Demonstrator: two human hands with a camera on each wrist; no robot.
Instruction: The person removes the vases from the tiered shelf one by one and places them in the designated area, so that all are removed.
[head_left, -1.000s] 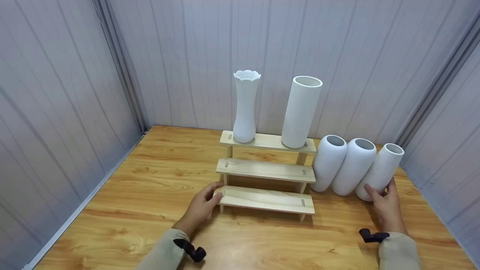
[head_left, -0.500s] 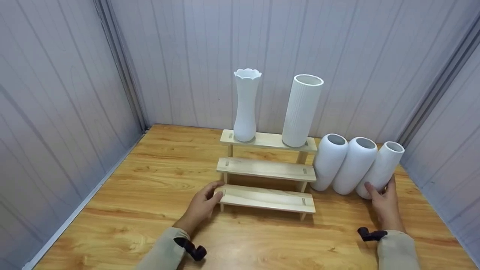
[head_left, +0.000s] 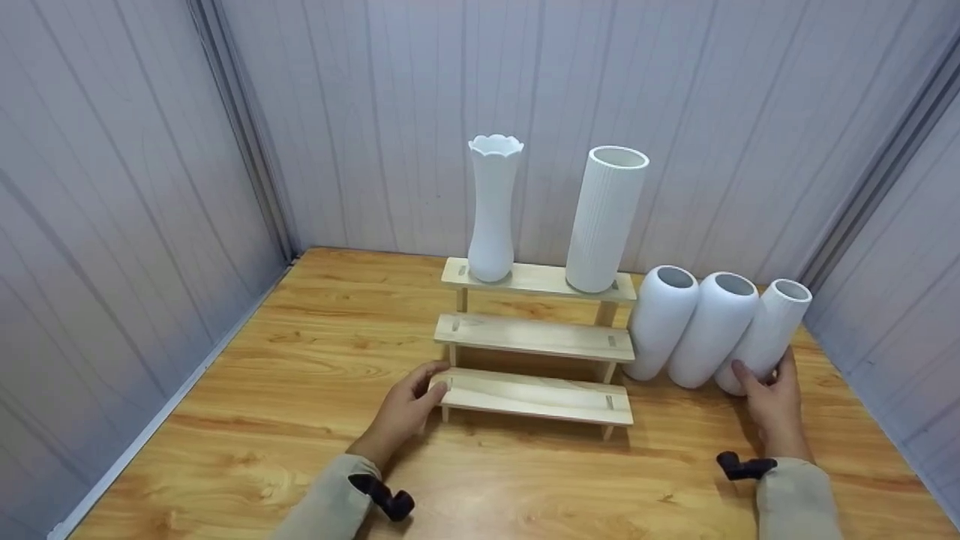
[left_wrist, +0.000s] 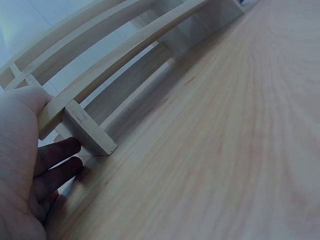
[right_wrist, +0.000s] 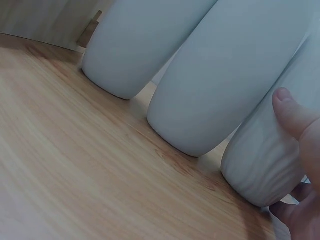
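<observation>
In the head view a three-tier wooden display stand (head_left: 532, 337) stands on the table. My left hand (head_left: 405, 405) grips the left end of its lowest shelf, thumb on top; the left wrist view shows fingers (left_wrist: 60, 150) beside the stand's leg (left_wrist: 90, 131). Three white vases stand in a row right of the stand: a smooth rounded one (head_left: 660, 322), a second smooth one (head_left: 712, 330), and a narrower vase with a wavy relief (head_left: 769, 330). My right hand (head_left: 772, 405) holds that relief vase low down, thumb in front and fingers behind.
On the top shelf stand a scalloped-rim white vase (head_left: 492, 210) and a tall ribbed cylindrical vase (head_left: 606, 221). Pale panelled walls close in the wood-grain table (head_left: 300, 360) at the back (head_left: 390, 112) and both sides.
Both hands keep their holds on the stand and the relief vase. The view shifts very slightly; nothing else visibly moves.
</observation>
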